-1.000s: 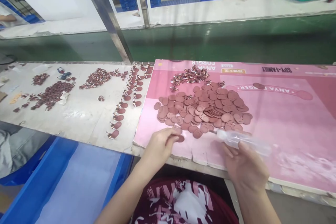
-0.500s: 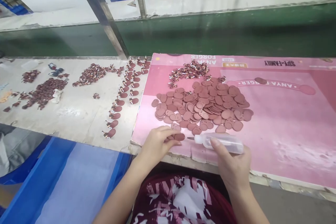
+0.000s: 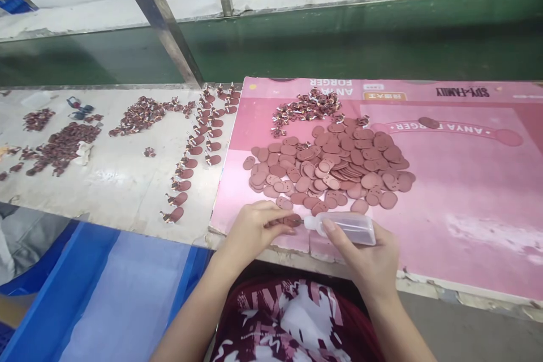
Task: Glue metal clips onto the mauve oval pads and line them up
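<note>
Down at the near edge of the pink board (image 3: 466,192), the left hand (image 3: 254,232) is pinching a brown oval piece (image 3: 292,220) between thumb and fingers, holding it flat on the board. Just beside it, the right hand (image 3: 367,254) is gripping a clear squeeze bottle (image 3: 345,228), lying sideways, its nozzle touching the piece. Behind them a heap of brown ovals (image 3: 335,167) is lying on the board, and rows of finished pieces (image 3: 197,153) are sitting on the white worktop (image 3: 119,181).
</note>
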Demonstrator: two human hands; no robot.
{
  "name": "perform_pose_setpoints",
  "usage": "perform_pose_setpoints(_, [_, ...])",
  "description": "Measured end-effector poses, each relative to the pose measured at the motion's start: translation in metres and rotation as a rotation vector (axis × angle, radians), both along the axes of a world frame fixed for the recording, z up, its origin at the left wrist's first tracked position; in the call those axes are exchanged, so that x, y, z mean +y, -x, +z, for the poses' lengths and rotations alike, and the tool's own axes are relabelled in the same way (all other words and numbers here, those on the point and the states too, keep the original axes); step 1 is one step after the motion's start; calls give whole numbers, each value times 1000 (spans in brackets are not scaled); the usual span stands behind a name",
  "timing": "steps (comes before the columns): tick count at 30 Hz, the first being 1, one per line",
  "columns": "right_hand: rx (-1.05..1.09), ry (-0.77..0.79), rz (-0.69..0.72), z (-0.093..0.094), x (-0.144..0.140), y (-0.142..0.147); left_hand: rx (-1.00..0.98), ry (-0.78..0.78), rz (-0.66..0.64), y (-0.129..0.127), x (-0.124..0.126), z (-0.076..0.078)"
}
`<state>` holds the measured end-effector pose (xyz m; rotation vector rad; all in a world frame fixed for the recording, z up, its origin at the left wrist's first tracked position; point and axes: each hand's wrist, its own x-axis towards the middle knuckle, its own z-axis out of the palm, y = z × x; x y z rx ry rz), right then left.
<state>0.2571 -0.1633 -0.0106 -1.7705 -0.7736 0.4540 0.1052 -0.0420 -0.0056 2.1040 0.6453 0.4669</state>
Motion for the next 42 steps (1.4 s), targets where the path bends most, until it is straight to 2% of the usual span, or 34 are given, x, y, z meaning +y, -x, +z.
perform_pose_setpoints(16, [-27, -30, 28, 3, 1, 2, 1, -24, 2, 0, 0, 0])
perform_pose_setpoints(28, [7, -39, -31, 7, 4, 3, -2, 13, 1, 0, 0, 1])
perform_pose_setpoints(42, [4, -15, 13, 7, 2, 5, 6, 1, 2, -1, 0, 1])
